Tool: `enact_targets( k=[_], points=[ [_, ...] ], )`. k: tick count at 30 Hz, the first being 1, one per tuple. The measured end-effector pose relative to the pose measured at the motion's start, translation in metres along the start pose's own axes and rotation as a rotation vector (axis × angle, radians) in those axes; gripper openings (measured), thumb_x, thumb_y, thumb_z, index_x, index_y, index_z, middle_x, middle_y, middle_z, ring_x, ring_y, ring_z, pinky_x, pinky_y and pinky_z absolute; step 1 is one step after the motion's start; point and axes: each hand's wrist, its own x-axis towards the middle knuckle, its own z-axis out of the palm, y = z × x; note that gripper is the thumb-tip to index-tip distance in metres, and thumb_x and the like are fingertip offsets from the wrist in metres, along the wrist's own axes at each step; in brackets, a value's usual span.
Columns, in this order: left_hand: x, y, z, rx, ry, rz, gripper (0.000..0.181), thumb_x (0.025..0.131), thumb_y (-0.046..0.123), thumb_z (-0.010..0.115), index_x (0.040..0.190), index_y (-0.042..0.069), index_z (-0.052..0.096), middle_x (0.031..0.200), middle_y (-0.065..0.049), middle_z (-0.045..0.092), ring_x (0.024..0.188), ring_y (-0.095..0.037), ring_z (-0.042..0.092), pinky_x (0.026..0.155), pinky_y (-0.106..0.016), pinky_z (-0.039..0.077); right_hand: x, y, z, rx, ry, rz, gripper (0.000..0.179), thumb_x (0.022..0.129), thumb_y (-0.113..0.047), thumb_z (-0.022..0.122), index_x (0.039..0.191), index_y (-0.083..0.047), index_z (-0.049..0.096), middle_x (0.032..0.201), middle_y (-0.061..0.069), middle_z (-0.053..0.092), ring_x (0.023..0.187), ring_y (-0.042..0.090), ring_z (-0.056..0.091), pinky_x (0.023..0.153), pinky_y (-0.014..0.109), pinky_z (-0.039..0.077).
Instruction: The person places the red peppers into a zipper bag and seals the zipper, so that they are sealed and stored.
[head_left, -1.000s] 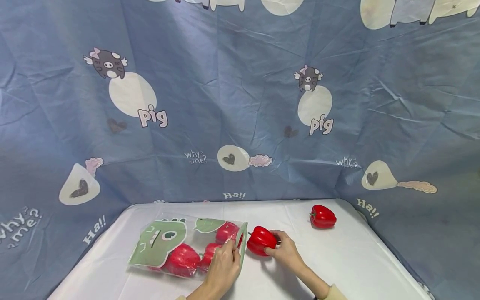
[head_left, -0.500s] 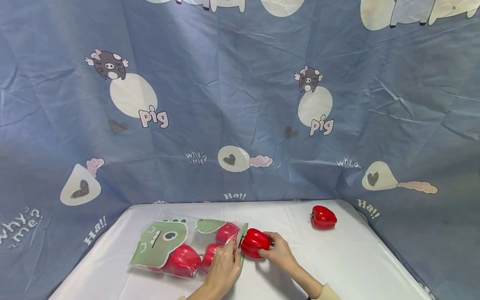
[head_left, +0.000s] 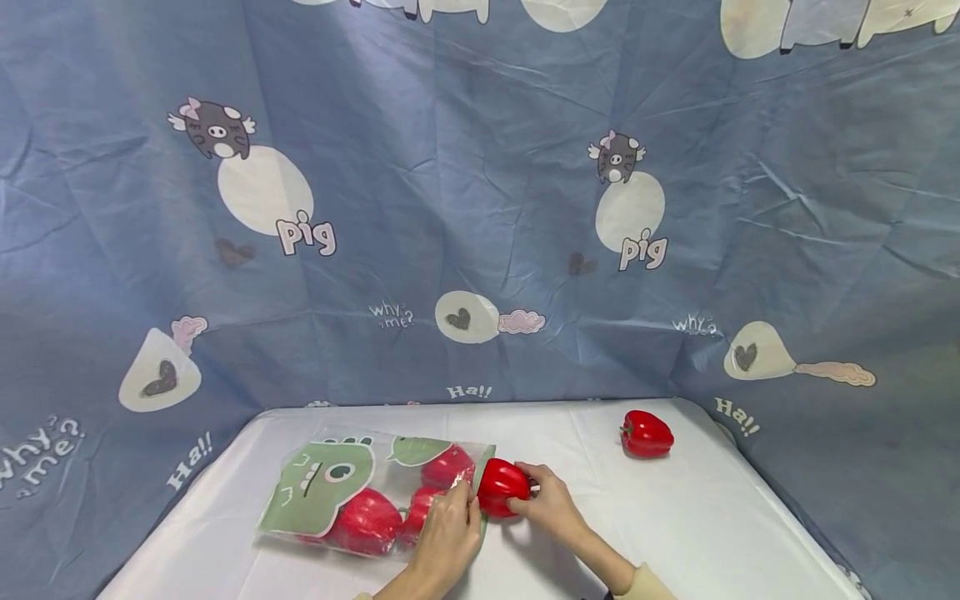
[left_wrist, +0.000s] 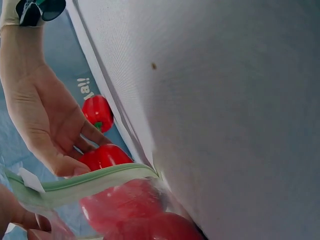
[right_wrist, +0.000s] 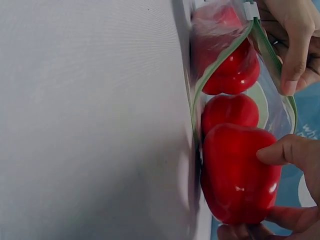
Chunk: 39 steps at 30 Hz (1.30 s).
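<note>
A clear zip bag with a green cartoon print lies on the table, several red bell peppers inside. My left hand pinches the upper edge of its mouth, beside the white slider. My right hand grips another red bell pepper, thumb on top and fingers curled at its far end. That pepper sits right at the bag's mouth, its leading end just within the green zip edge. In the right wrist view it nearly touches a pepper inside.
One more red bell pepper lies by itself at the back right of the white-covered table. Behind the table hangs a blue printed cloth, which also runs along the sides.
My right hand has moved left with its bell pepper, from beside the bag to its mouth. The pepper at the top right inside the bag has shifted slightly left. My left hand stays put.
</note>
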Motion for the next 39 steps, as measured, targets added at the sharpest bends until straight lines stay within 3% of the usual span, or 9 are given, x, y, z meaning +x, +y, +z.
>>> enact_targets(
  k=[4,7,14,22,31,39],
  points=[
    [0.0,0.0,0.0,-0.007,-0.015,-0.005,0.018,0.079,-0.001,0.066,0.075,0.012,0.055,0.061,0.007,0.055,0.056,-0.005,0.047,0.053,-0.021,0.038,0.001,-0.001,0.002,0.001,-0.014,-0.004,0.06,0.069,-0.011,0.074,0.125,0.006,0.059,0.105,0.013,0.063,0.086,0.02,0.066,0.073,0.028,0.055],
    [0.0,0.0,0.0,-0.008,-0.032,-0.016,0.017,0.08,0.0,0.066,0.076,0.012,0.055,0.061,0.007,0.054,0.056,-0.004,0.046,0.053,-0.021,0.038,0.002,-0.004,0.004,0.012,-0.021,0.002,0.062,0.068,-0.009,0.072,0.126,0.008,0.057,0.107,0.015,0.063,0.087,0.022,0.066,0.075,0.032,0.056],
    [0.0,0.0,0.0,-0.011,-0.021,-0.003,0.017,0.08,0.0,0.066,0.075,0.012,0.055,0.062,0.007,0.053,0.057,-0.005,0.047,0.054,-0.022,0.039,0.001,-0.01,0.008,0.087,-0.017,0.012,0.06,0.067,-0.002,0.069,0.124,0.006,0.051,0.114,0.02,0.063,0.104,0.032,0.062,0.084,0.038,0.054],
    [0.0,-0.001,-0.001,-0.018,-0.021,0.014,0.019,0.079,-0.001,0.067,0.075,0.012,0.054,0.063,0.007,0.054,0.057,-0.005,0.048,0.054,-0.023,0.039,0.002,-0.011,0.013,0.159,0.012,0.031,0.054,0.068,0.0,0.068,0.119,0.005,0.052,0.115,0.02,0.063,0.108,0.034,0.061,0.09,0.041,0.051],
    [-0.001,-0.001,-0.001,-0.033,-0.032,0.009,0.021,0.079,-0.001,0.066,0.074,0.013,0.051,0.063,0.008,0.052,0.058,-0.004,0.049,0.053,-0.022,0.041,0.005,-0.008,0.023,0.196,0.025,0.002,0.046,0.071,0.002,0.068,0.115,0.008,0.056,0.113,0.022,0.064,0.104,0.033,0.064,0.086,0.033,0.053],
    [-0.001,-0.002,0.001,-0.029,-0.019,0.026,0.022,0.079,-0.002,0.065,0.073,0.013,0.05,0.063,0.006,0.053,0.056,-0.005,0.05,0.05,-0.021,0.039,0.008,-0.01,0.027,0.23,0.027,-0.02,0.045,0.074,0.001,0.07,0.116,0.01,0.057,0.113,0.023,0.064,0.104,0.035,0.064,0.086,0.034,0.053]
  ],
)
